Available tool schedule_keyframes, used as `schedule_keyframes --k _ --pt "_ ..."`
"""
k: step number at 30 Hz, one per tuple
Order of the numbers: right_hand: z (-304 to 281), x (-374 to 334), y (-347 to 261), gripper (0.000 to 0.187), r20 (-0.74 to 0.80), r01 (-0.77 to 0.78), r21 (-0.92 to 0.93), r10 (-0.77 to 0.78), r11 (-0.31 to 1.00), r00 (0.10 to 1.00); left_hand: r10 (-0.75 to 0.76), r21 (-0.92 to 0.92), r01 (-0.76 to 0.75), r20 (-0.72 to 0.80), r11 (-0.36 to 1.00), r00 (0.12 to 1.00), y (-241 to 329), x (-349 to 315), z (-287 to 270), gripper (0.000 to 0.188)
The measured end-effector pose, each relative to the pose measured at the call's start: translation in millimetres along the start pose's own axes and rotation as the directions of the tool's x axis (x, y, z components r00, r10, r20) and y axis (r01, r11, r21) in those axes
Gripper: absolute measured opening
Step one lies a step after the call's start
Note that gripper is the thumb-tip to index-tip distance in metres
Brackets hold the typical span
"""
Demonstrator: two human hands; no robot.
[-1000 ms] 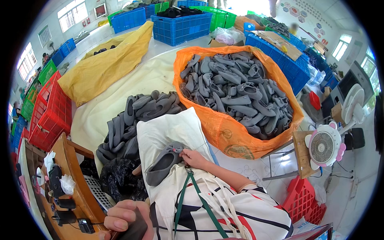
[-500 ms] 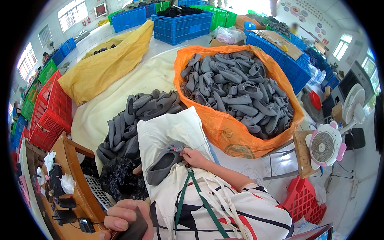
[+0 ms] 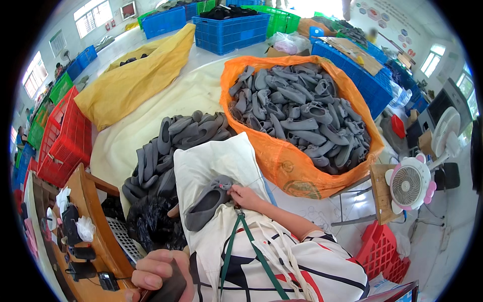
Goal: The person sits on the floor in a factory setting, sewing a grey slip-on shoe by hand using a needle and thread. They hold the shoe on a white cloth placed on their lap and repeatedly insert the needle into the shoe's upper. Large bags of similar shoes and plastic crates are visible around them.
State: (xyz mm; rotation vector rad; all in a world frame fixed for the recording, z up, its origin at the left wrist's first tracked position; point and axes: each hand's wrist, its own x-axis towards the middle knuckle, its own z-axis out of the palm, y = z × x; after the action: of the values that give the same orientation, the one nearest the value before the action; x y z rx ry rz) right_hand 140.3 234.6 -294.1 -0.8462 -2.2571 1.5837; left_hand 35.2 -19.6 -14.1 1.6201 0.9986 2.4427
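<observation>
A grey slip-on shoe (image 3: 205,205) with a small bow and a reddish spot rests on a white cushion-like sack (image 3: 217,153) over my lap. My right hand (image 3: 245,197) is closed at its bow end, with the fingertips pinched against the bow. At the lower edge my left hand (image 3: 153,274) is curled round a smooth, dark object (image 3: 173,286); most of it is hidden, so its kind does not show. Beyond the sack lies a heap of similar grey shoes (image 3: 166,138). More fill an orange bag (image 3: 274,166) at the right.
A black plastic bag (image 3: 151,216) stands beside a wooden desk (image 3: 95,226) at the left. Red crates (image 3: 63,146), a yellow sack (image 3: 131,90) and blue crates (image 3: 231,34) lie farther off. A small fan (image 3: 408,185) sits on a stool at the right, above a red plastic crate (image 3: 380,249).
The view has shifted very slightly. Both hands and the shoe stay in nearly the same place, with no grip visibly changed.
</observation>
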Motion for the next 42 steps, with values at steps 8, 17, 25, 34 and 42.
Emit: schedule_keyframes --k 8,17,25,34,42 --pt "-2.5 -2.1 -4.3 0.016 -0.015 -0.028 0.040 0.028 0.999 0.999 -0.136 0.086 0.124 0.151 0.989 0.979 9.0 -3.2 -7.3 0.047" --pt "-1.0 -0.8 -3.7 0.015 -0.005 -0.026 0.033 0.026 0.999 1.000 0.360 0.042 -0.357 -0.097 0.933 0.928 -26.1 4.3 6.5 0.073" --pt "-0.4 0.3 -3.1 0.015 0.001 -0.020 0.033 0.020 0.999 1.000 0.371 -0.016 -0.373 -0.059 0.928 0.927 -31.2 9.6 0.4 0.083" --pt "0.2 1.0 -2.2 0.013 -0.009 -0.021 0.035 0.022 0.999 1.000 0.386 -0.046 -0.388 -0.044 0.921 0.921 -33.2 15.5 5.3 0.082" --pt "-1.3 -0.4 -5.2 0.014 -0.014 -0.022 0.036 0.022 0.999 1.000 0.372 -0.046 -0.379 -0.117 0.924 0.921 -30.8 6.4 2.9 0.080"
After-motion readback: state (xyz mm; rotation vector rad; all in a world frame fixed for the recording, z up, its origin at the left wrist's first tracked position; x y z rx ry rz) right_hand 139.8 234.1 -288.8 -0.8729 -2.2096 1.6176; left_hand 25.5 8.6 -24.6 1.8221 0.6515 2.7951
